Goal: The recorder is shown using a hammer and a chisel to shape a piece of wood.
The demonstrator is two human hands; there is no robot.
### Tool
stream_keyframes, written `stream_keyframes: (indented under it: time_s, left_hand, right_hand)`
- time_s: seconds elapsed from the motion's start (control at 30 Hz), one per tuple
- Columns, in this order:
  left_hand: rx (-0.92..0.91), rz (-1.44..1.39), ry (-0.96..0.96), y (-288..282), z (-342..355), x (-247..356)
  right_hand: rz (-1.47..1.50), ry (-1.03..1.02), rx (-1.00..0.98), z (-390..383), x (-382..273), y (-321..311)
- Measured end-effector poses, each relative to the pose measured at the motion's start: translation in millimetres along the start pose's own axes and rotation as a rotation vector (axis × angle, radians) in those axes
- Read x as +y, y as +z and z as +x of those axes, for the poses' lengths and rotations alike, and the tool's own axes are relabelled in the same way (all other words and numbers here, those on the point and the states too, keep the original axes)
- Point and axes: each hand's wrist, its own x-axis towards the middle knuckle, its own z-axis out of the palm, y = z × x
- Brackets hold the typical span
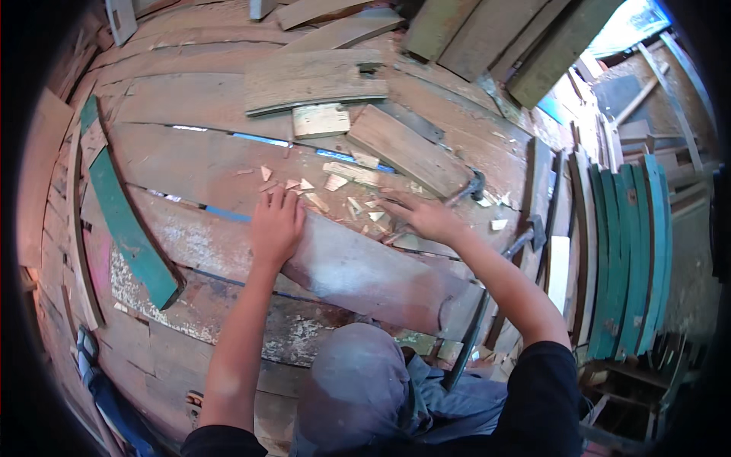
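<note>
the left hand [277, 234] lies open on the plank [365, 270] ahead of the knee [354, 365]; ahead-right of the knee, the right hand [435, 222] is by a hammer [477, 186], its grip i cannot tell. probably this step is positioning; next needs steady holding.

Brn plank [381, 274], grn boards [628, 259]

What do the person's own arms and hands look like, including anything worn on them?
The bare five-fingered left hand and bare right hand wear no gloves. The short black fabric left sleeve and matching right sleeve look plain. No watch or bracelet shows.
</note>
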Motion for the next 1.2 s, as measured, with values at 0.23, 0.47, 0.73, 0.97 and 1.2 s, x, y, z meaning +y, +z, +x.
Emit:
stream_keyframes:
  time_s: [0.23,0.47,0.73,0.97,1.2]
  left_hand:
    - [0.035,0.005,0.016,-4,-1,3]
    - [0.019,-0.016,0.008,-5,-2,3]
    - [-0.051,-0.072,-0.041,3,-2,2]
    - [-0.099,-0.069,-0.047,-1,5,6]
    - [-0.050,-0.009,-0.039,-3,3,3]
  right_hand:
    - [-0.223,0.044,0.049,69,-30,-5]
    - [0.006,0.123,0.113,75,-9,25]
    - [0.062,0.159,0.266,41,0,15]
    - [-0.070,0.611,0.437,-140,134,-155]
    - [-0.642,0.764,0.509,-215,146,-185]
